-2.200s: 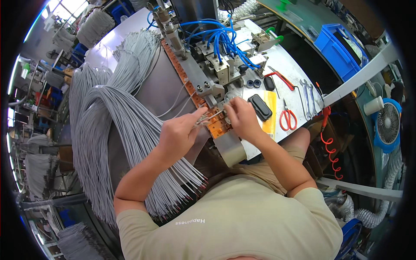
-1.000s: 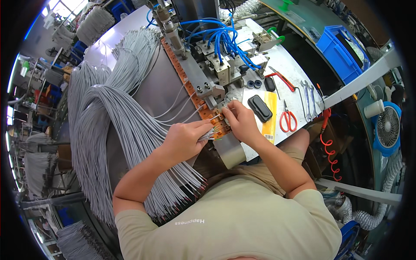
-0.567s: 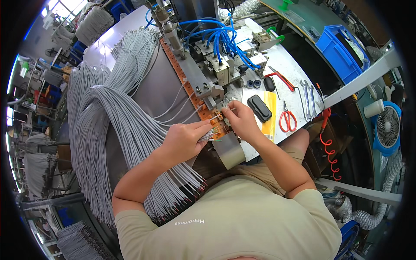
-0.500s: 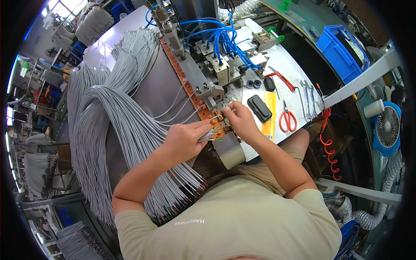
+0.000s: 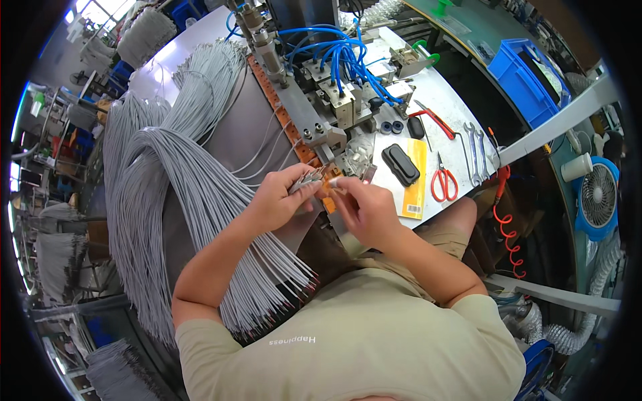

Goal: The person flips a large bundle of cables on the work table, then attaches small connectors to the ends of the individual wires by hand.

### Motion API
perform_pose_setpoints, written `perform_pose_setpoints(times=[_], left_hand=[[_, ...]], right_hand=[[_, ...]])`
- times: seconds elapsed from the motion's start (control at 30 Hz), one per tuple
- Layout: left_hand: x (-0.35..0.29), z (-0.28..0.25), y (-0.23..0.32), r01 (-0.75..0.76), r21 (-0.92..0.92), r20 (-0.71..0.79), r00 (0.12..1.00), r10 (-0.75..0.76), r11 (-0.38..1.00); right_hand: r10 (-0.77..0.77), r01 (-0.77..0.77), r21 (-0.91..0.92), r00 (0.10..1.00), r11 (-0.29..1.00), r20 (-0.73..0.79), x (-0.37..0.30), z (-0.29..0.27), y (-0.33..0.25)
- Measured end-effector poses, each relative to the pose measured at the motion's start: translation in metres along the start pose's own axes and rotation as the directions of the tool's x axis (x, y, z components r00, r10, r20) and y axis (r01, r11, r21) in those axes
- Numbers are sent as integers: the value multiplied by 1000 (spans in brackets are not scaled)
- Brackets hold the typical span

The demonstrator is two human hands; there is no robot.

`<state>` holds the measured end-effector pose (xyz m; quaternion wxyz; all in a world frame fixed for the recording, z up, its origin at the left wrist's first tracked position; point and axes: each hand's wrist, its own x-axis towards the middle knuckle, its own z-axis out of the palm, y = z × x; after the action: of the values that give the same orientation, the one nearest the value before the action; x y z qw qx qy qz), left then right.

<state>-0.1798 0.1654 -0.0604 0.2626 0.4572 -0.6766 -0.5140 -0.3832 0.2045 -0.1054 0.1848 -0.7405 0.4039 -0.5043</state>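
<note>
Clutching wires (image 5: 307,180) in left hand (image 5: 278,199) | holding right hand (image 5: 372,208) bent beside it, at rail (image 5: 293,136) | cannot tell if grasping anything

I can make out one white printed word (image 5: 292,341) across the chest of the person's khaki tee (image 5: 348,357), well left of & below the red-handled scissors (image 5: 442,175), upside down from the wearer's POV. Just left of the scissors, a yellow pkt (image 5: 413,192) has a white barcode lbl (image 5: 414,208), nos. too small to read.
</note>
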Motion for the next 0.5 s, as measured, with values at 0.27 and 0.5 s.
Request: perform_pose_setpoints(times=[0.27,0.5], left_hand=[[-2,6,-5,-150,137,-51,986,158,979],[-4,1,-4,-133,201,-56,988,147,971]], right_hand=[[186,-191,50,978,980,97,6,3,3],[203,-216,89,971,972,128,9,5,2]])
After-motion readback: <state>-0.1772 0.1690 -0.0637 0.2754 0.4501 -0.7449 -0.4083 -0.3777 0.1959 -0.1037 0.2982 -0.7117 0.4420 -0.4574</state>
